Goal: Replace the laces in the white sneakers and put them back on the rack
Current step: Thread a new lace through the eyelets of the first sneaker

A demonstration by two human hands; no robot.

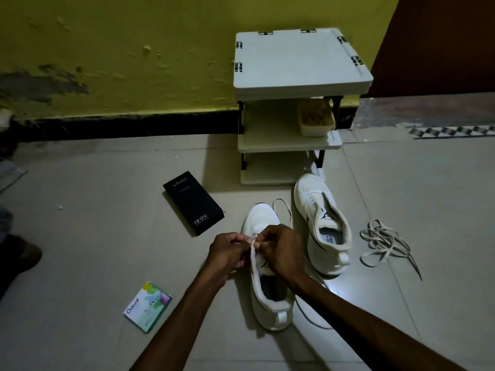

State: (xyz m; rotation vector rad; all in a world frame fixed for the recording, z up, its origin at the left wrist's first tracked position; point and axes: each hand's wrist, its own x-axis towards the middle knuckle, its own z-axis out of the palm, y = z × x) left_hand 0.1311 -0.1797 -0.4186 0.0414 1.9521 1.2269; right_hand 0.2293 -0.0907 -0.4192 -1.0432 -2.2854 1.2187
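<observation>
Forearms (187, 303) lead to left hand (227, 250) and right hand (281, 247), fingers clamped on the lace (252, 249); dimness may cause a missed eyelet.

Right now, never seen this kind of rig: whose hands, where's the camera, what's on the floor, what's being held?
There is no robot here. A person works with bare hands, filmed by one wide-angle camera worn on their head, looking forward and down. That is why both arms enter from the bottom edge.

The left hand and right hand both pinch a white lace over the near sneaker, which stands on the tiled floor. A second sneaker, seemingly unlaced, stands to its right, just in front of a small white rack. A loose pile of laces lies further right.

Left of the shoes lie a black box and an Odonil packet. A tub sits on the rack's middle shelf.
</observation>
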